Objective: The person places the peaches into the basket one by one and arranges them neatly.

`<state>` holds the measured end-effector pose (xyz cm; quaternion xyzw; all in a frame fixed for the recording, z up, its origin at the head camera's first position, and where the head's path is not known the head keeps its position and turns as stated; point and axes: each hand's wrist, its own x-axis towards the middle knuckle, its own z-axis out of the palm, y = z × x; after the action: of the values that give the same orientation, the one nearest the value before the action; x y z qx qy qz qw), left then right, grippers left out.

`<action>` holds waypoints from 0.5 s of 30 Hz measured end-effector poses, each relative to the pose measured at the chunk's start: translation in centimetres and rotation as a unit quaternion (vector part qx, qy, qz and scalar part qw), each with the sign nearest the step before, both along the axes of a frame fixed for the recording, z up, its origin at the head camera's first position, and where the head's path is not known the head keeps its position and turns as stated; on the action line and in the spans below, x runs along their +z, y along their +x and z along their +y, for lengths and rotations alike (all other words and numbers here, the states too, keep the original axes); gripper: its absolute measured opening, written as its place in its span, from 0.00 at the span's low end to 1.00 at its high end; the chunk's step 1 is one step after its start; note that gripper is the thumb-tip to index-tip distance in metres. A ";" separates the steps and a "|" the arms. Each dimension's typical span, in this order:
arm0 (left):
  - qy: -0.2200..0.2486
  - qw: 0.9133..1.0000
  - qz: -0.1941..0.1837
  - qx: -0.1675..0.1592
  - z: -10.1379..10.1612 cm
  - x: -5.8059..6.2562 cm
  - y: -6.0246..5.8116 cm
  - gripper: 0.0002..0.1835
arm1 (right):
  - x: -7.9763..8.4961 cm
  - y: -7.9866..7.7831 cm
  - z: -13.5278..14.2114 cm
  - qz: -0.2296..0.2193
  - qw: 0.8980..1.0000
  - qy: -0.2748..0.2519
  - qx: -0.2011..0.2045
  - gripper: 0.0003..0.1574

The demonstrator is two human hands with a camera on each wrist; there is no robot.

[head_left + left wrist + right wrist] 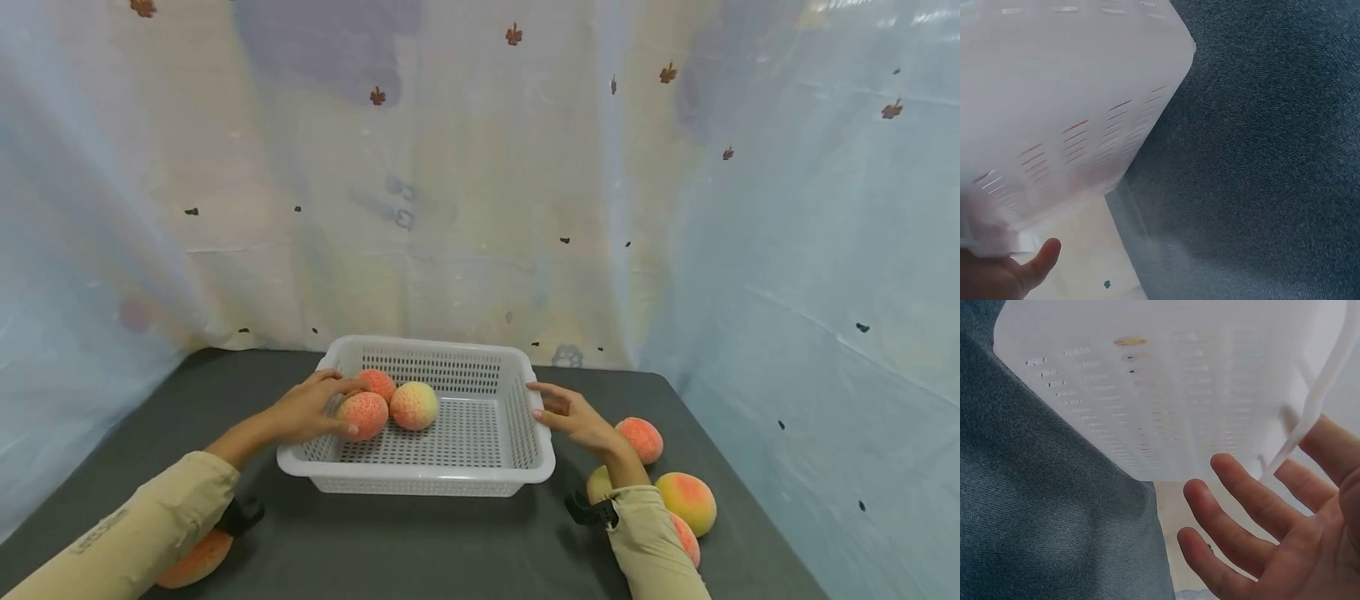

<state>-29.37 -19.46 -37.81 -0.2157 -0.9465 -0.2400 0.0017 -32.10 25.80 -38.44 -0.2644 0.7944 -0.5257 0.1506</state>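
Observation:
My left hand (311, 408) reaches over the left rim of a white plastic basket (420, 477), its fingers and thumb around a reddish peach (365, 416). Beside that fruit in the basket lie a redder peach (378, 382) and a yellow-and-pink peach (415, 406). In the left wrist view, the thumb (1041, 262) shows below the basket's slotted side. My right hand (566, 414) touches the basket's right rim, thumb and forefinger at its edge. Its other fingers (1229, 531) spread apart outside the basket wall in the right wrist view.
Right of the basket, a reddish peach (641, 439), a large yellow-red peach (687, 502) and others partly hidden by the right forearm lie on the dark table (420, 550). Another peach (197, 562) sits by the left sleeve. A patterned curtain (480, 250) hangs behind.

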 end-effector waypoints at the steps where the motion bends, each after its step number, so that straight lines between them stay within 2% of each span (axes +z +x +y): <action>1: 0.005 1.000 -0.007 -0.002 0.0 0.0 0.1 0.36 | -0.1 0.0 0.0 -0.001 1.000 -0.001 0.002 0.42; 5: 0.025 0.999 -0.023 -0.006 0.2 -0.2 0.1 0.33 | -0.3 0.0 0.1 0.000 1.000 -0.001 0.004 0.42; 7: 0.022 0.999 -0.027 0.003 0.3 -0.2 0.0 0.33 | -0.3 0.0 0.0 -0.001 1.000 -0.002 0.005 0.42; 15: -0.032 0.999 -0.003 0.043 0.9 -0.4 0.1 0.33 | -0.3 -0.1 0.0 0.002 1.000 -0.005 0.010 0.42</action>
<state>-29.27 -18.58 -38.22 -0.1739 -0.9620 -0.2103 0.0029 -32.21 25.85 -38.71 -0.2743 0.7892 -0.5277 0.1531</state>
